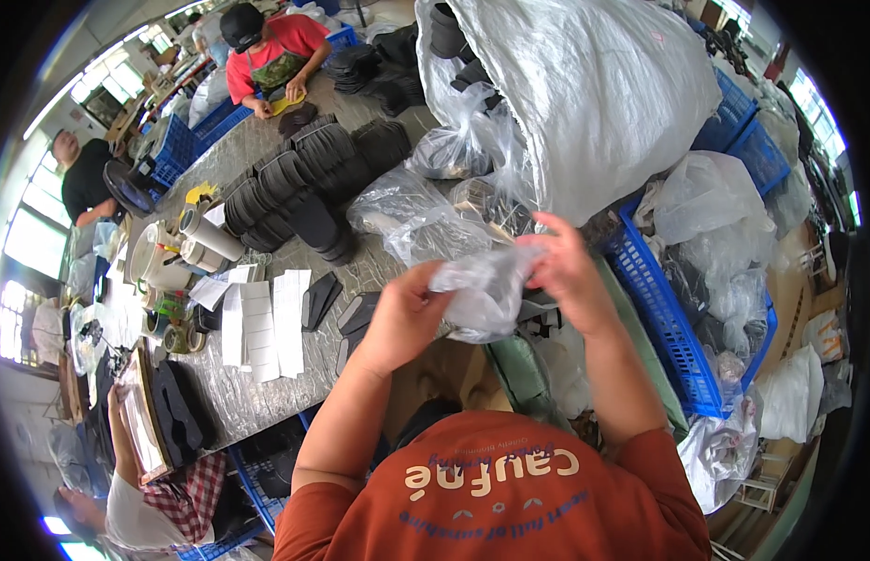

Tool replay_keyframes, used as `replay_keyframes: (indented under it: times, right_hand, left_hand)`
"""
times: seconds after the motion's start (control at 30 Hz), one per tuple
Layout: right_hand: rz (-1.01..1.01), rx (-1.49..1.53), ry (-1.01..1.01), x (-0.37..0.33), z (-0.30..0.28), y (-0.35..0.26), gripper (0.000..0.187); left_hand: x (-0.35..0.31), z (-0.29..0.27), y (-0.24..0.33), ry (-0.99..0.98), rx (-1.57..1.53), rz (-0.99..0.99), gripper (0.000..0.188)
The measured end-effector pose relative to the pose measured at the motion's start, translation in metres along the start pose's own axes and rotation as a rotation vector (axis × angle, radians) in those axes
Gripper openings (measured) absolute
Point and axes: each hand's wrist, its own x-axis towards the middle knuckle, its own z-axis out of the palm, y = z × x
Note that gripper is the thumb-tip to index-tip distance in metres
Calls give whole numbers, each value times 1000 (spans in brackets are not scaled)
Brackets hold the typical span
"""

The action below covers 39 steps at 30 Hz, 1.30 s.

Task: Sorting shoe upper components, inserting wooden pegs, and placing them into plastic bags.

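A crumpled clear plastic bag [486, 292] is stretched between my two hands, in front of my chest. My left hand [404, 316] pinches its left side between thumb and fingers. At the bag's upper right edge, my right hand [570, 276] grips it with the thumb side, while the other fingers reach up and are slightly blurred. Whatever the bag may contain does not show. Just beyond lies a larger clear bag [407, 220] on the table. Rows of stacked black sole-shaped pieces [304, 173] stand to the left of it.
A big white woven sack [594, 93] lies open at the far right. A blue crate [655, 309] with plastic bags stands at my right. Paper strips [259, 323] and tape rolls [178, 337] lie on the table's left. Co-workers sit across, one in a red shirt [299, 42].
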Motion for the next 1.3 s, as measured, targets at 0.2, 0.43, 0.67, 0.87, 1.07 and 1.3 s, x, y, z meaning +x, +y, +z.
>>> replay_keyframes:
  times: [0.2, 0.43, 0.67, 0.87, 1.07, 1.3]
  right_hand:
    - [-55, 14, 207, 31, -7, -11, 9]
    - [-22, -9, -9, 30, 45, -25, 5]
    - [-457, -227, 102, 22, 85, -37, 3]
    - [-400, -462, 161, 16, 76, -32, 11]
    - [-454, -280, 155, 17, 73, -48, 8]
    - [-408, -226, 107, 16, 75, -39, 9]
  left_hand:
    - [8, -33, -4, 330, 118, 132, 33]
    - [3, -18, 77, 119, 355, 666, 18]
    - [13, 9, 34, -276, 382, 285, 15]
    - [4, 0, 34, -185, 121, 328, 20]
    - [12, 17, 27, -476, -137, -275, 11]
    - [20, 4, 31, -182, -121, 221, 12]
